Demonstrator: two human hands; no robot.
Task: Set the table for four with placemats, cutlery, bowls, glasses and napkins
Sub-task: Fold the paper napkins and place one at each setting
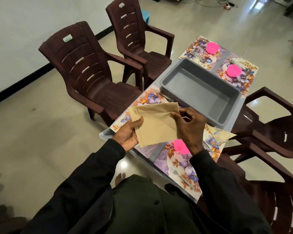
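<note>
I hold a beige paper napkin [156,123] above the near left floral placemat [146,98]. My left hand [128,132] pinches its lower left edge and my right hand [189,127] grips its right side, where one corner is folded over. A fork [165,97] lies on that placemat. The near right placemat [179,164] carries a pink bowl [180,146], a fork [181,178], a glass [220,136] and a folded napkin [227,134]. Two far placemats [195,48] [243,78] each hold a pink bowl [212,47] [233,70].
An empty grey plastic tub [167,81] sits in the middle of the table. Two dark brown plastic chairs [91,65] [137,31] stand on the left, and more [277,129] on the right. The floor is pale tile.
</note>
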